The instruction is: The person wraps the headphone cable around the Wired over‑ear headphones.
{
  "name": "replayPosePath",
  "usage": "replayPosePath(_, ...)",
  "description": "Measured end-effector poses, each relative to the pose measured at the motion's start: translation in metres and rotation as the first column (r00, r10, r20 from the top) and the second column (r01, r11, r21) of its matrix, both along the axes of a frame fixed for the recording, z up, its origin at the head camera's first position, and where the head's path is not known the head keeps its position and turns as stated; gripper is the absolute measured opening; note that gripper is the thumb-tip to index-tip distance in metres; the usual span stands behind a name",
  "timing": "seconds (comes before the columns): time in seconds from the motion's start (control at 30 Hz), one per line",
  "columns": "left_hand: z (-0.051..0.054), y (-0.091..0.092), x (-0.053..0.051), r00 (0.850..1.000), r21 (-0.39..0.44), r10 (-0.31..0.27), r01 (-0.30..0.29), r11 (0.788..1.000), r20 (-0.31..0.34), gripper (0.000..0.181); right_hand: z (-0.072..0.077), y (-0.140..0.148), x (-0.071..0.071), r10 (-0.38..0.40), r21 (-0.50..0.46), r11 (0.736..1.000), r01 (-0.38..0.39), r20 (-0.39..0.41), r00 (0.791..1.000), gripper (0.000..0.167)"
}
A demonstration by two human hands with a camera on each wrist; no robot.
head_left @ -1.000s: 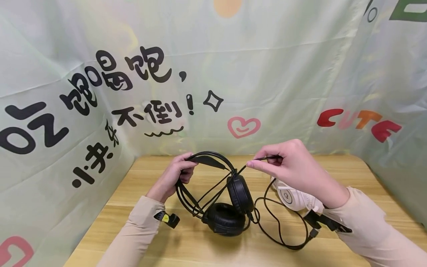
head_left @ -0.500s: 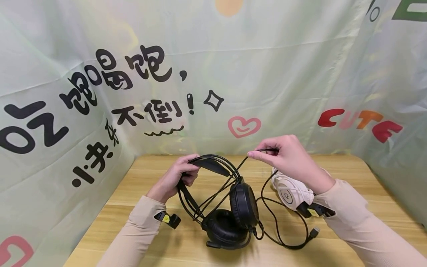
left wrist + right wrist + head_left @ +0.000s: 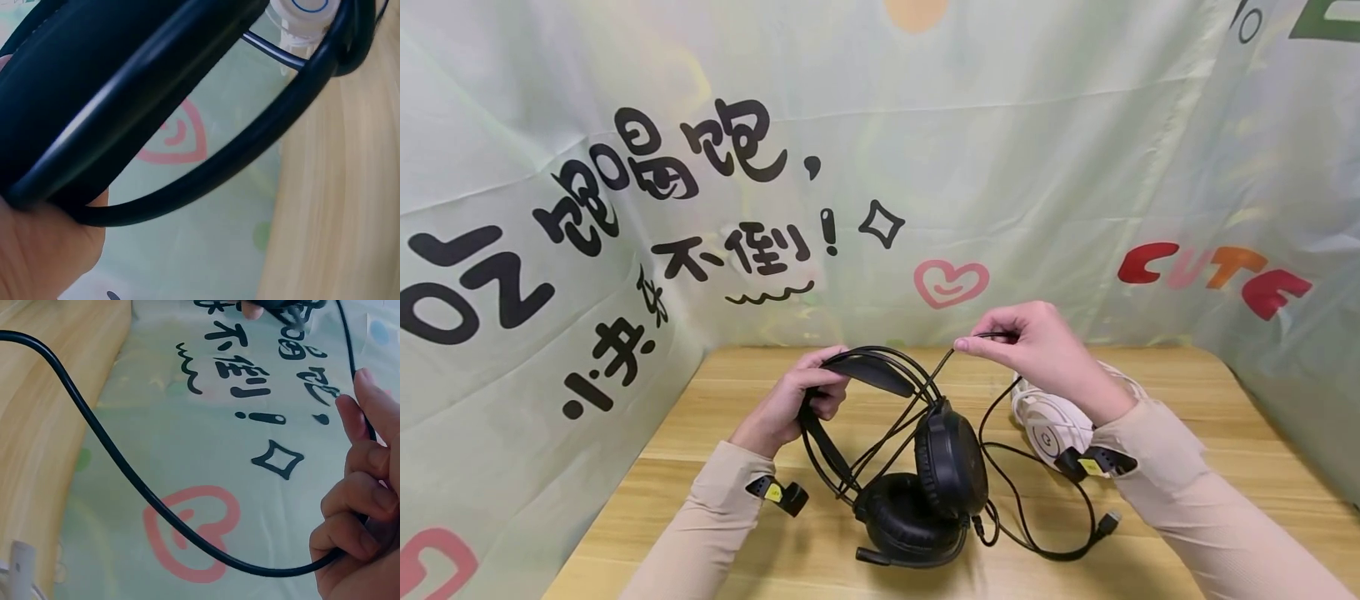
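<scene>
A black over-ear headset point(image 3: 953, 458) is held tilted above the table in the head view, its ear cups low and its microphone point(image 3: 874, 556) pointing left. My left hand point(image 3: 793, 396) grips the headband point(image 3: 119, 94) at its upper left. To the right and slightly higher, my right hand point(image 3: 1033, 350) pinches the headset's black cable point(image 3: 112, 450) between thumb and index finger, with the other fingers curled over it. One length of cable runs from that pinch across the headband. The rest hangs in loops to the right, its USB plug point(image 3: 1107, 523) lying near the table's front.
White headphones point(image 3: 1056, 425) with a white cord lie on the wooden table point(image 3: 700, 483), partly behind my right wrist. A printed cloth backdrop point(image 3: 1045, 167) encloses the table at the back and both sides. Small cameras are strapped to both wrists.
The right hand has moved slightly up and left, still pinching the cable. The headset has turned a little, its ear cups shifting right and its microphone coming into sight. The left hand keeps its grip.
</scene>
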State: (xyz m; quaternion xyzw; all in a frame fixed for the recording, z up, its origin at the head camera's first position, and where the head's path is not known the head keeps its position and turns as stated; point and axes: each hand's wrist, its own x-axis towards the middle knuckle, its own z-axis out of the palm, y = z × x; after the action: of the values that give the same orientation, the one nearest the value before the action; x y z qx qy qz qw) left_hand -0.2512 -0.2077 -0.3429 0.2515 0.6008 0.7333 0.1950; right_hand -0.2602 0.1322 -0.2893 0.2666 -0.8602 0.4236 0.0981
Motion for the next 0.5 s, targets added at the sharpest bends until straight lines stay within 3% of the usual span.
replayPosePath(0.27, -0.004, 0.001, -0.001, 0.997, 0.108, -0.074, 0.076, 0.991, -0.020, 0.015, -0.014, -0.004, -0.012, 0.072, -0.056, 0.996, -0.070, 0.027, 0.997, 0.012)
replayPosePath(0.5, -0.005, 0.003, -0.001, 0.998, 0.177, -0.057, 0.060, 0.982, -0.022, 0.017, -0.027, -0.007, -0.017, 0.112, -0.094, 0.990, -0.104, 0.078, 0.991, 0.016)
